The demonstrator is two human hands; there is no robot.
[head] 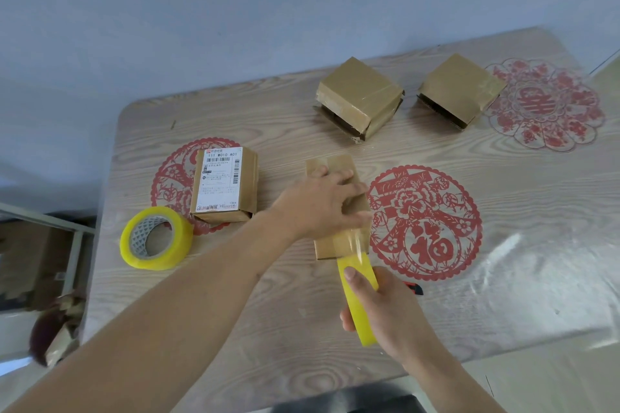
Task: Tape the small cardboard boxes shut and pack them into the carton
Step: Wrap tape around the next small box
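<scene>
Your left hand [322,201] presses flat on the small box [337,211] mid-table. Your right hand [385,308] grips the tape roll [357,298] toward the near edge, its strip stuck on the box.

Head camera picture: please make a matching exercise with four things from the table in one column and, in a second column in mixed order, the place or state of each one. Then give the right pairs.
Things
1. box with the shipping label
2. spare tape roll
3. tape roll in use
4. box under the left hand

Places or states
A. gripped by the right hand
B. pressed down by the left hand while tape goes over it
C. lies alone near the table's left edge
D. stands on the left red paper-cut

Pairs: 1-D, 2-C, 3-A, 4-B
</scene>
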